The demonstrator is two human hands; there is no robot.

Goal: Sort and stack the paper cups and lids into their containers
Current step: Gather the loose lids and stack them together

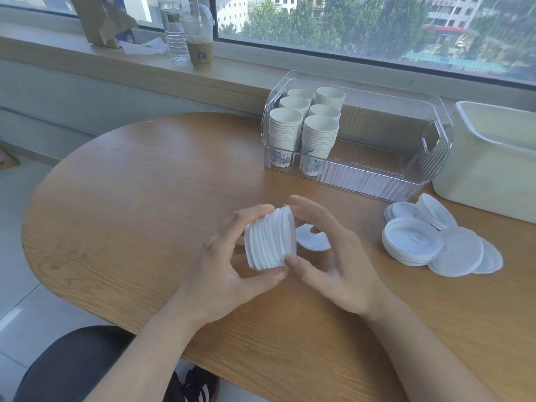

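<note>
Pinched a tilted stack of lids [269, 239] between left hand [229, 256] and right hand [327, 256]; best squared edge-on before binning.

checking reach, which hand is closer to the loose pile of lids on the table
Right. The right hand steadies the held lid stack, just left of the loose pile of lids; the left hand is farther left.

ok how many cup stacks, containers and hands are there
cup stacks: 6
containers: 2, clear bin and cream tub
hands: 2, left and right
total: 10
</note>
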